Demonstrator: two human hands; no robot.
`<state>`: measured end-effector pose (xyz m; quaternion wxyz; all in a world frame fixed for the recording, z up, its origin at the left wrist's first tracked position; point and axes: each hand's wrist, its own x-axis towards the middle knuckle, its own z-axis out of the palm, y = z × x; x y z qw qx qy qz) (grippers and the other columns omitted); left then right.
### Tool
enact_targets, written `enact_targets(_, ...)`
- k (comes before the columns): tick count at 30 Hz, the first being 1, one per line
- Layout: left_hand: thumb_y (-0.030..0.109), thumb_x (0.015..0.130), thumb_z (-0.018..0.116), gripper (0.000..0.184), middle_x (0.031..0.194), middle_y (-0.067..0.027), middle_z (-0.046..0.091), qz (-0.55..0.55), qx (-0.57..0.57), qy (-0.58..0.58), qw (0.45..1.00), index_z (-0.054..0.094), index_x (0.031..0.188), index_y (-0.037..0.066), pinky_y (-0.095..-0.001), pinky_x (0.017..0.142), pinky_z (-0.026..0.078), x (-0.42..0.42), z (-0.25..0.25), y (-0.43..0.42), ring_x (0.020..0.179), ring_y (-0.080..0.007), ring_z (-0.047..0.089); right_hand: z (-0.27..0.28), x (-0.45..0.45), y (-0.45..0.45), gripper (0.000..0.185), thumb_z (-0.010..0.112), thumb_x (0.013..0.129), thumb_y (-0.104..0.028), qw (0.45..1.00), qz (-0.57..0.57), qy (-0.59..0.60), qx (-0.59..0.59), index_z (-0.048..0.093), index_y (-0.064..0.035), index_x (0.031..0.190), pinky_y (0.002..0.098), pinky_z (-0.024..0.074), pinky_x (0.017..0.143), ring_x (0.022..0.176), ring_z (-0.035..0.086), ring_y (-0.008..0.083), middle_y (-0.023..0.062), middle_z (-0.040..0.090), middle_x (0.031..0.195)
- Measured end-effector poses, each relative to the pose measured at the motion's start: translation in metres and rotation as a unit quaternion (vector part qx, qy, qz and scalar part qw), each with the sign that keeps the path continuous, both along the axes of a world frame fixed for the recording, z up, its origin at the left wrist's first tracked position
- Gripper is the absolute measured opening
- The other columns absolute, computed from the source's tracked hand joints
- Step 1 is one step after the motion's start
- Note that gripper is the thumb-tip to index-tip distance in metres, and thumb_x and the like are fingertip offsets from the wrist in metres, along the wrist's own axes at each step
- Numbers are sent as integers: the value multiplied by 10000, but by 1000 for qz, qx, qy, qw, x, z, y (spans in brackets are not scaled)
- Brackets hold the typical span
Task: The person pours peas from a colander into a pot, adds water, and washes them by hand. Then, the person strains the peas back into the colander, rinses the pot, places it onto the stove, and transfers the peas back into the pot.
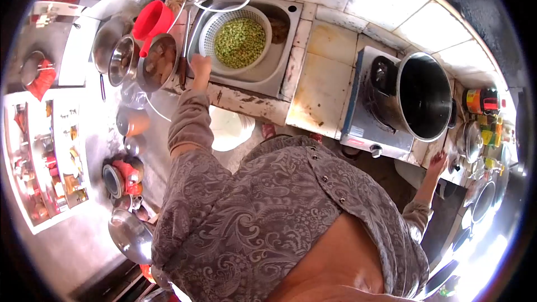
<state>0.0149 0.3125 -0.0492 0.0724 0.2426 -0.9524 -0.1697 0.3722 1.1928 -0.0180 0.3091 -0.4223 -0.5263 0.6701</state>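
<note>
My left hand (201,65) is closed at the near left corner of the metal sink (282,75), close to the rim of a white plastic colander (205,36). What its fingers hold, if anything, is hidden. Shelled green beans or peas (240,43) fill much of the colander, which sits in the sink. A tool with a wooden handle (182,71) leans just left of this hand. Over on the right, my right hand (438,163) hangs at the counter edge near a black knob (456,165). Its fingers look apart, with nothing visible in them.
A large deep pot (425,98) stands on a gas stove (358,117) right of the sink. A red dipper (154,19) and metal bowls (122,61) sit at the left. Below the sink is a white bucket (229,128). Bottles (482,102) line the right wall.
</note>
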Motion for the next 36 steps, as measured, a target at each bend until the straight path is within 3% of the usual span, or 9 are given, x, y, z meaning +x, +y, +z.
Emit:
enact_targets(4,203,727,651,370,960,-209,604,-33,10,-183,983,556,1013,-12,-432,710,492,-57,-38,-43,836,-333,603,4,62,-88,218,594,864,-265,998,-20,-54,26,636,-63,935,207,362,388,472,447,76,-3,516,615)
enact_targets(7,180,739,659,350,931,-168,598,92,461,-127,873,543,1041,48,-449,645,497,-51,-56,-55,794,-315,589,6,97,-155,201,609,860,-244,992,-81,-96,-18,630,-54,921,199,346,382,478,443,63,1,529,630)
enact_targets(15,99,793,584,124,757,-89,529,75,719,-163,672,526,856,9,-284,523,462,-35,-10,-40,651,-180,519,17,112,-286,152,556,894,-181,978,-111,-178,9,620,-47,927,177,300,361,453,411,40,4,526,634)
enact_targets(24,82,806,546,43,653,-31,492,106,741,-114,653,524,793,48,-287,487,443,42,60,-27,545,-147,486,41,-15,-396,133,558,888,-209,975,147,-160,55,613,-88,892,178,257,380,444,361,24,-36,449,580)
enact_targets(27,83,796,543,41,657,-55,521,78,764,-106,631,541,775,48,-294,482,450,44,61,-8,498,-165,479,49,-72,-436,142,504,903,-151,943,284,-140,105,603,-74,969,179,336,459,540,434,34,-20,519,678)
enact_targets(30,96,788,554,63,662,-79,534,17,699,-111,706,544,784,34,-305,478,449,75,102,-3,500,-177,493,79,-125,-468,198,496,904,-170,911,388,-107,84,590,-71,1048,208,409,542,626,496,65,9,562,778)
enact_targets(32,124,791,569,96,685,-94,558,14,718,-98,688,550,810,32,-302,483,447,78,102,2,516,-182,512,82,-164,-491,324,498,916,-275,874,466,-79,113,539,-52,1147,260,477,643,738,571,134,85,585,908)
enact_targets(34,132,802,567,101,719,-99,574,-8,723,-110,682,553,825,34,-295,486,447,74,99,9,542,-176,523,102,-192,-525,519,541,888,-406,865,496,-28,-64,456,-23,1228,322,492,759,932,564,183,91,526,1084)
enact_targets(36,108,835,535,85,759,-75,540,-52,795,-78,600,540,833,23,-252,491,434,94,104,13,633,-147,538,110,-204,-539,828,568,801,-578,836,522,-31,-168,283,-45,1366,433,482,845,1083,501,324,190,373,1285)
